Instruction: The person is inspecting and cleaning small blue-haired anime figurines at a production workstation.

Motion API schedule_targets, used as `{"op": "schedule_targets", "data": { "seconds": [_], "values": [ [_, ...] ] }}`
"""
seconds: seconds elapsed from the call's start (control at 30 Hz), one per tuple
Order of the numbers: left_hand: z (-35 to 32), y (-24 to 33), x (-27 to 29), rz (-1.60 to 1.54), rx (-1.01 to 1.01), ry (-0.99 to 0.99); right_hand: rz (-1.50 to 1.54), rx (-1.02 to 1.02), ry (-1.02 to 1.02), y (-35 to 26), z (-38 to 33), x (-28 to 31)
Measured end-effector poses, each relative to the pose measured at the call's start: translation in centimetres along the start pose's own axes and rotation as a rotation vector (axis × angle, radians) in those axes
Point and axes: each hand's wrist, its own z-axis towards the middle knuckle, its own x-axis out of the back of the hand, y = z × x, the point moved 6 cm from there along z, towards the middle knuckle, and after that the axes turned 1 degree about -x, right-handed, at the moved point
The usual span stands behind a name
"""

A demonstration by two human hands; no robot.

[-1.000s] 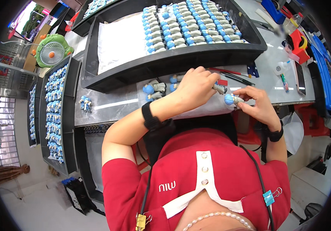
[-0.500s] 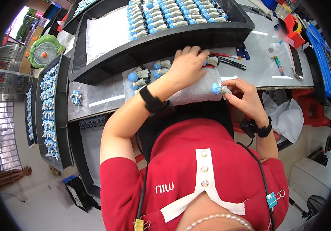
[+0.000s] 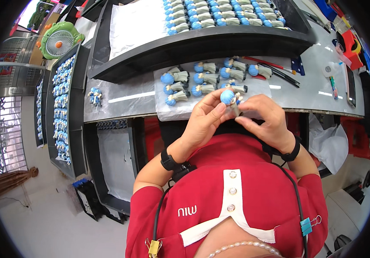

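Observation:
My left hand and my right hand together hold one small figurine with a blue head just in front of my chest, above the table's near edge. Fingers of both hands pinch it, the blue head pointing up and away from me. Just beyond it, several more blue-headed figurines lie on a white sheet on the grey table.
A long black tray with rows of figurines and a white sheet stands behind. Another black tray of figurines sits at my left, a green fan beyond it. Red and black tools lie to the right.
Both hands have drawn back from the white sheet toward my chest, lifting one figurine off the table. The left hand, earlier reaching among the figurines, now pinches that one with the right.

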Motion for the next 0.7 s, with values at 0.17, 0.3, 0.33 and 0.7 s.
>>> {"op": "schedule_targets", "data": {
  "seconds": [0.17, 0.3, 0.33, 0.7],
  "values": [
    [-1.2, -0.6, 1.7, -0.180, 0.111, -0.043, 0.018, 0.002, -0.048, -0.1, 0.6, -1.7],
    [-1.7, -0.4, 1.9, -0.241, 0.144, -0.101, 0.042, -0.054, -0.106, -0.1, 1.5, -2.9],
    [-1.9, -0.4, 2.0, -0.246, 0.156, -0.098, 0.077, -0.084, -0.137, 0.0, 1.5, -3.2],
    [-1.8, -0.4, 2.6, -0.215, 0.179, -0.096, 0.279, -0.272, -0.276, 1.4, 1.3, -4.9]
  ]
}}
